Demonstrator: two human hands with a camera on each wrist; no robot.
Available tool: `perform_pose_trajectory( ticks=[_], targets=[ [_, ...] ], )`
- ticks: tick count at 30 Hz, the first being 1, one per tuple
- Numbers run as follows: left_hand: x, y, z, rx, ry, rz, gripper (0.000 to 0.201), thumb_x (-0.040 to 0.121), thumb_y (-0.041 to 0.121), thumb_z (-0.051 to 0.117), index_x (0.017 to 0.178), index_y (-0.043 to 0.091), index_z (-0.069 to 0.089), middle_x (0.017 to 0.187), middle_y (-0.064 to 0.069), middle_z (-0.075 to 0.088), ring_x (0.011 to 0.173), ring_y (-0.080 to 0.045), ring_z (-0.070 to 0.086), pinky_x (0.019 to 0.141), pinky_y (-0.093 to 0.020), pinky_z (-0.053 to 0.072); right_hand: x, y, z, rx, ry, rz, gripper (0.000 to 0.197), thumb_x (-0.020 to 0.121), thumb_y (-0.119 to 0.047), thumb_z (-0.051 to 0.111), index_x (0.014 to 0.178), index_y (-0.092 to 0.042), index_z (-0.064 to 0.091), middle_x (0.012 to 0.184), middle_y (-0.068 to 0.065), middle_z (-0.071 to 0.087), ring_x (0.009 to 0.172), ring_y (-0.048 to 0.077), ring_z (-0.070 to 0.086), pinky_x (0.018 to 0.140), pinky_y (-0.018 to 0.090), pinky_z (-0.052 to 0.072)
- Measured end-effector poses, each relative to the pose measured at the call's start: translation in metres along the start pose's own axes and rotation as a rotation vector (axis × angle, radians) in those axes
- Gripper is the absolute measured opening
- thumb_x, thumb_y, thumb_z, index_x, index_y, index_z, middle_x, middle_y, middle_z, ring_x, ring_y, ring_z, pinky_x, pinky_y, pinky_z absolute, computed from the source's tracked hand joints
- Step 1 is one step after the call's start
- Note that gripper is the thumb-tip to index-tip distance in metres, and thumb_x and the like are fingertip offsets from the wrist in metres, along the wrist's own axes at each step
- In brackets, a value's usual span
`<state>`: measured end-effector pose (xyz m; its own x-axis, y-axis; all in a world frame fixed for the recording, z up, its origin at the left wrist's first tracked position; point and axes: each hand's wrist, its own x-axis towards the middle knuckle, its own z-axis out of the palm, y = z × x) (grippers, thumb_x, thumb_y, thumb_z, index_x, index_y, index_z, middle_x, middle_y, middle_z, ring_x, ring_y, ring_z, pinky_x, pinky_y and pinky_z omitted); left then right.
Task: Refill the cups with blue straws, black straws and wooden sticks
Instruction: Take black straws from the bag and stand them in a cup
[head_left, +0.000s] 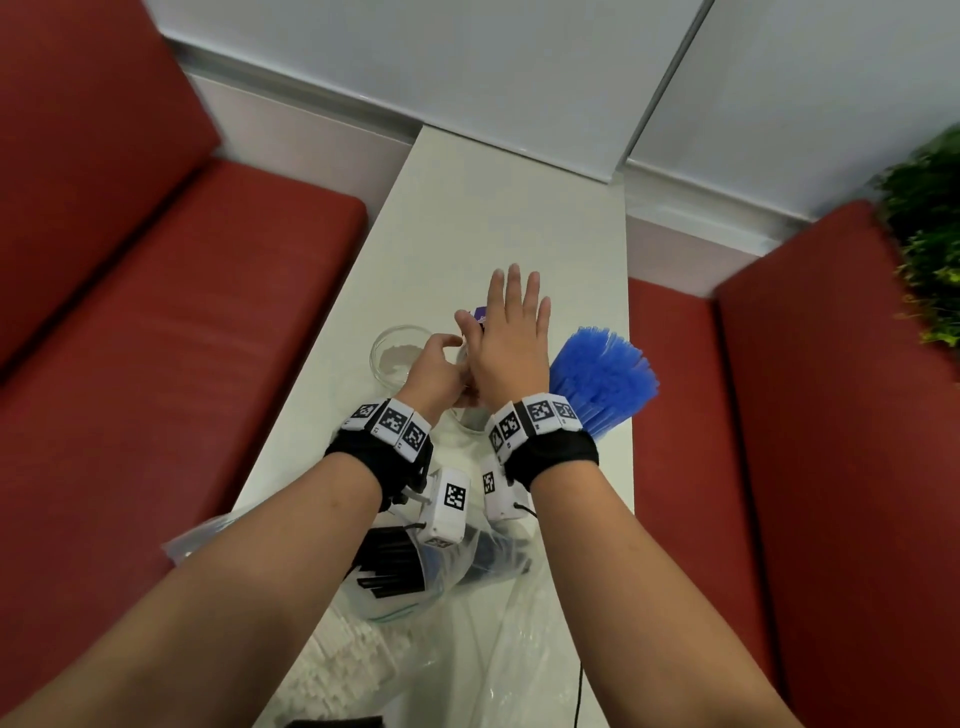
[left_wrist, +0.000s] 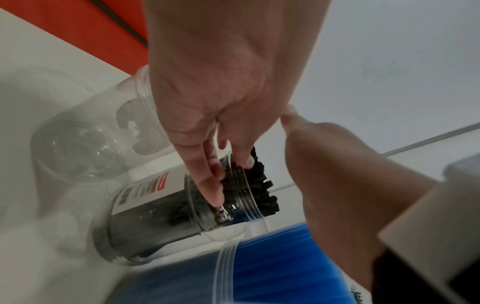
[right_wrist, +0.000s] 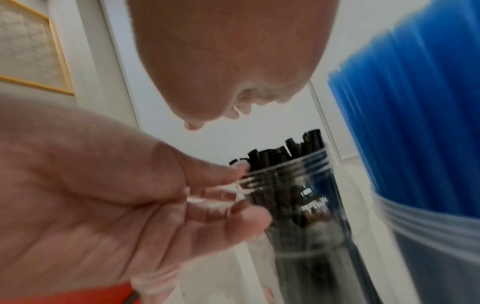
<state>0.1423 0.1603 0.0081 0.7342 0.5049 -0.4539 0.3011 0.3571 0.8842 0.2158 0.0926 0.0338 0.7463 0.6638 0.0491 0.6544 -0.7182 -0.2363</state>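
A clear cup (left_wrist: 161, 216) packed with black straws (right_wrist: 285, 154) stands mid-table, mostly hidden under my hands in the head view. My left hand (left_wrist: 231, 179) pinches its rim with thumb and fingertips (right_wrist: 233, 211). My right hand (head_left: 511, 322) hovers flat over the straw tops, fingers straight, holding nothing. To the right stands a cup of blue straws (head_left: 597, 379). To the left is an empty clear cup (head_left: 400, 358). No wooden sticks can be made out.
The narrow white table (head_left: 467, 218) runs between red bench seats (head_left: 182, 338) on both sides. Near its front edge lie clear plastic bags, one with black straws (head_left: 389, 566), another with white ones (head_left: 343, 670). A green plant (head_left: 930, 218) stands far right.
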Motion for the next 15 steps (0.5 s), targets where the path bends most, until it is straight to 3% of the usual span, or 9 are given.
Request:
perform_pose_trajectory(
  ticks=[4, 6, 8, 10, 11, 13, 15],
  targets=[
    [-0.007, 0.008, -0.005, 0.088, 0.008, 0.013, 0.033, 0.099, 0.02, 0.054, 0.129, 0.009, 0.044, 0.091, -0.018, 0.066, 0.071, -0.03, 0.068, 0.075, -0.049, 0.06, -0.018, 0.003, 0.001, 0.018, -0.172, 0.101, 0.075, 0.107, -0.052, 0.024, 0.16, -0.002, 0.005, 0.169, 0.015, 0.002, 0.156, 0.03, -0.009, 0.126, 0.045, -0.005],
    [-0.014, 0.013, -0.01, 0.103, -0.003, 0.026, 0.033, 0.099, 0.027, 0.054, 0.127, 0.011, 0.045, 0.084, -0.016, 0.066, 0.067, -0.03, 0.067, 0.073, -0.047, 0.06, -0.019, 0.002, -0.014, 0.118, -0.102, 0.101, 0.071, 0.108, -0.048, 0.026, 0.16, -0.003, 0.007, 0.169, 0.015, 0.003, 0.156, 0.029, -0.01, 0.126, 0.044, -0.005],
    [-0.023, 0.018, -0.021, 0.104, 0.038, 0.084, 0.033, 0.1, 0.034, 0.05, 0.123, 0.01, 0.05, 0.084, -0.016, 0.065, 0.065, -0.03, 0.066, 0.068, -0.042, 0.06, -0.022, -0.01, -0.038, 0.214, 0.087, 0.064, 0.06, 0.11, -0.038, 0.03, 0.159, -0.006, 0.02, 0.168, 0.015, 0.013, 0.156, 0.029, -0.003, 0.126, 0.043, -0.001],
    [-0.031, 0.018, -0.036, 0.062, 0.118, 0.174, 0.035, 0.101, 0.037, 0.045, 0.115, 0.007, 0.057, 0.082, -0.015, 0.065, 0.061, -0.027, 0.063, 0.06, -0.038, 0.057, -0.033, -0.028, -0.065, 0.355, 0.269, 0.0, 0.043, 0.108, -0.023, 0.038, 0.147, -0.007, 0.046, 0.155, 0.016, 0.041, 0.15, 0.03, 0.026, 0.123, 0.041, 0.02],
    [-0.035, 0.017, -0.046, 0.023, 0.156, 0.197, 0.036, 0.102, 0.037, 0.043, 0.11, 0.006, 0.059, 0.078, -0.014, 0.064, 0.058, -0.025, 0.061, 0.056, -0.035, 0.055, -0.042, -0.038, -0.077, 0.429, 0.306, -0.041, 0.035, 0.105, -0.015, 0.041, 0.135, -0.007, 0.057, 0.141, 0.014, 0.055, 0.136, 0.028, 0.045, 0.113, 0.038, 0.035],
    [-0.042, 0.007, -0.066, -0.013, 0.221, 0.151, 0.038, 0.103, 0.035, 0.042, 0.094, 0.003, 0.062, 0.07, -0.013, 0.061, 0.051, -0.023, 0.057, 0.047, -0.03, 0.052, -0.063, -0.062, -0.094, 0.495, 0.121, -0.146, 0.027, 0.099, -0.008, 0.045, 0.117, -0.008, 0.066, 0.116, 0.01, 0.068, 0.107, 0.024, 0.061, 0.089, 0.031, 0.044],
    [-0.049, -0.01, -0.087, 0.076, 0.266, 0.042, 0.036, 0.101, 0.028, 0.045, 0.087, 0.0, 0.063, 0.071, -0.015, 0.059, 0.053, -0.027, 0.055, 0.043, -0.026, 0.05, -0.086, -0.088, -0.084, 0.37, -0.323, -0.286, 0.024, 0.098, -0.01, 0.049, 0.114, -0.007, 0.067, 0.112, 0.011, 0.07, 0.1, 0.024, 0.062, 0.079, 0.027, 0.041]
  ],
)
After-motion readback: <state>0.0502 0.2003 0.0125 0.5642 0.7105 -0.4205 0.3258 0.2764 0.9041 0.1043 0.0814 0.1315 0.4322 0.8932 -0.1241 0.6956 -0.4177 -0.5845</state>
